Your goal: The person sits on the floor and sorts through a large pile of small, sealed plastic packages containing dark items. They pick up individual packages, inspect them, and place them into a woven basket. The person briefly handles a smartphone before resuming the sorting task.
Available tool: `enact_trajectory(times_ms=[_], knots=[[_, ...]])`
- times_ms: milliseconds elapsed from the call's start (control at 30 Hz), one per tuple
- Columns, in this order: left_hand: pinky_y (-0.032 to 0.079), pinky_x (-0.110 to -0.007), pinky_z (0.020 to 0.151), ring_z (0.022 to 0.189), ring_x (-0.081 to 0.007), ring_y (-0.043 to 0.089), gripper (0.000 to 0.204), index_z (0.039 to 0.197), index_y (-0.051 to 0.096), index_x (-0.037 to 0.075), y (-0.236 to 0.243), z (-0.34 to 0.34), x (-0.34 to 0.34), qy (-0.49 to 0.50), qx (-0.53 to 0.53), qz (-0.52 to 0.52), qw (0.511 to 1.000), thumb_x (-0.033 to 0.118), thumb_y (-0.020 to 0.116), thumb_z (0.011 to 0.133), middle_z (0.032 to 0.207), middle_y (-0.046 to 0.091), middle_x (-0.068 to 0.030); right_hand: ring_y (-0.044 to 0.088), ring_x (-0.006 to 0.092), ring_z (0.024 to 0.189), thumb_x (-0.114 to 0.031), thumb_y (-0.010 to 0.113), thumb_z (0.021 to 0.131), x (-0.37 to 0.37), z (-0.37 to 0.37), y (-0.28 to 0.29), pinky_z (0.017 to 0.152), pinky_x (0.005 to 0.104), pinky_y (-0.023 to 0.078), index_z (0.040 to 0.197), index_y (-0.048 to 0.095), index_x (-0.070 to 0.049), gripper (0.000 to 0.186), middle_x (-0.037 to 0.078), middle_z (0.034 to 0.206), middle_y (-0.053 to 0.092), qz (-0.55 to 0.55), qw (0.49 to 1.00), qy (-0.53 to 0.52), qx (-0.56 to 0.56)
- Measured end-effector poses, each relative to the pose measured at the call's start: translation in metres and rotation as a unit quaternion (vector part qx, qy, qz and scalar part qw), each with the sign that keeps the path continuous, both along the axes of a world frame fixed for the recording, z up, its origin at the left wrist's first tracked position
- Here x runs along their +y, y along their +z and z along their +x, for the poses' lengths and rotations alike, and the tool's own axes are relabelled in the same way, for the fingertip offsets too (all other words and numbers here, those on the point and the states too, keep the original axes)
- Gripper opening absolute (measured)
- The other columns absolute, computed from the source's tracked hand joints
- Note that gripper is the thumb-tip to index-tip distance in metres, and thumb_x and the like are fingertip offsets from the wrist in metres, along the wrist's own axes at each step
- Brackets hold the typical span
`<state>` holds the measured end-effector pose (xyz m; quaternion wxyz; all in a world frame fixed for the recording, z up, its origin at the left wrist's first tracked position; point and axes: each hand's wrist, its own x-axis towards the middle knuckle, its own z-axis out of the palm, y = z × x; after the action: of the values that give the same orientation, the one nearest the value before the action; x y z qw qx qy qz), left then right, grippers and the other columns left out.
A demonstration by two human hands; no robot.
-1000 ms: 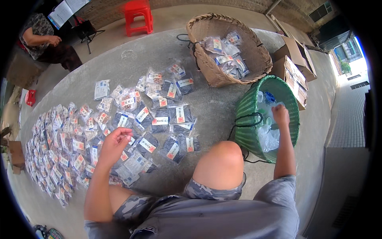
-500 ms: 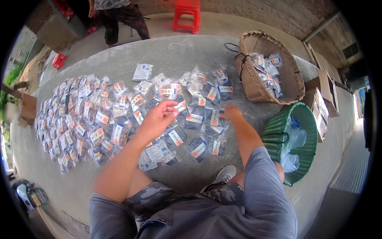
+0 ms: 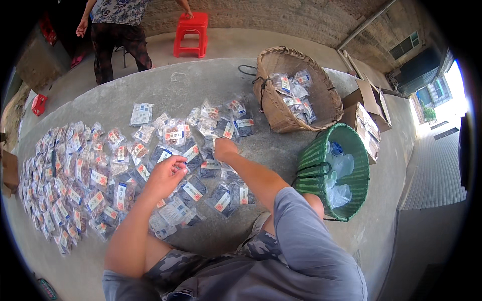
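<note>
Many small clear bags [image 3: 98,178] with labels lie spread over the concrete. My left hand [image 3: 173,170] hovers above the middle bags, its fingers loosely curled and apart, with nothing clearly held. My right hand [image 3: 222,146] reaches farther forward onto dark-filled bags [image 3: 243,125] near the centre; its fingertips are hidden. At my right stands a green woven basket [image 3: 309,160] with empty-looking clear plastic [image 3: 339,195] inside.
A tan bamboo basket [image 3: 273,115] holds several bags at the back. Cardboard boxes [image 3: 366,130] stand right, another box [image 3: 9,173] far left. Beyond the curved ledge, another person [image 3: 115,37] stands by a red stool [image 3: 191,22]; a red object [image 3: 39,104] lies left.
My right hand has left the green basket and moved forward and left onto the bags. The other person has moved rightward and now reaches to the red stool. The view has shifted.
</note>
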<state>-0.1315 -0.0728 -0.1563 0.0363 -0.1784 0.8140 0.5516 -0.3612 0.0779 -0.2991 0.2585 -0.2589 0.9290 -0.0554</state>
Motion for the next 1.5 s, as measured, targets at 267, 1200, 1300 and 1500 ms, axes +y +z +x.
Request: enact_trajectory(times_ms=[267,1200,1300,1500], knots=[[0.051,-0.036,0.093,0.112,-0.0224,0.061,0.076,0.147,0.039,0.004,0.013,0.007,-0.004,0.172,0.070,0.086,0.979,0.023,0.080,0.086,0.131,0.058,-0.0167,0.063,0.0118,0.097,-0.009,0.076,0.088,-0.014,0.047,0.192,0.081,0.0272,0.053,0.118,0.059,-0.003,0.035,0.005,0.108,0.067,-0.446,0.796,0.050,-0.406],[0.044,-0.028,0.088,0.106,-0.0107,0.058,0.036,0.129,0.058,0.004,0.010,-0.004,-0.011,0.192,0.029,0.169,0.966,0.015,0.064,0.095,0.125,0.065,-0.0053,0.063,0.0167,0.107,-0.015,0.058,0.103,0.080,-0.096,0.185,0.085,0.0355,0.052,0.130,0.056,-0.007,0.029,0.005,0.122,0.064,-0.653,0.723,-0.168,-0.149],[0.045,-0.029,0.088,0.105,-0.0111,0.060,0.033,0.126,0.060,0.004,0.028,-0.011,-0.010,0.225,0.068,0.170,0.957,0.013,0.063,0.095,0.122,0.066,-0.0046,0.065,0.0135,0.100,-0.023,0.062,0.100,0.063,-0.056,0.128,0.081,0.0317,0.051,0.123,0.062,-0.008,0.027,0.004,0.115,0.068,-0.308,0.877,-0.068,-0.361],[0.046,-0.030,0.089,0.105,-0.0133,0.062,0.027,0.124,0.061,0.005,0.040,-0.001,-0.013,0.270,0.082,0.231,0.931,0.015,0.061,0.099,0.120,0.066,-0.0047,0.055,0.0376,0.129,-0.045,0.084,0.076,0.030,0.090,-0.014,0.101,0.0499,0.048,0.144,0.048,-0.010,0.085,0.018,0.143,0.053,0.107,0.871,0.466,-0.110]])
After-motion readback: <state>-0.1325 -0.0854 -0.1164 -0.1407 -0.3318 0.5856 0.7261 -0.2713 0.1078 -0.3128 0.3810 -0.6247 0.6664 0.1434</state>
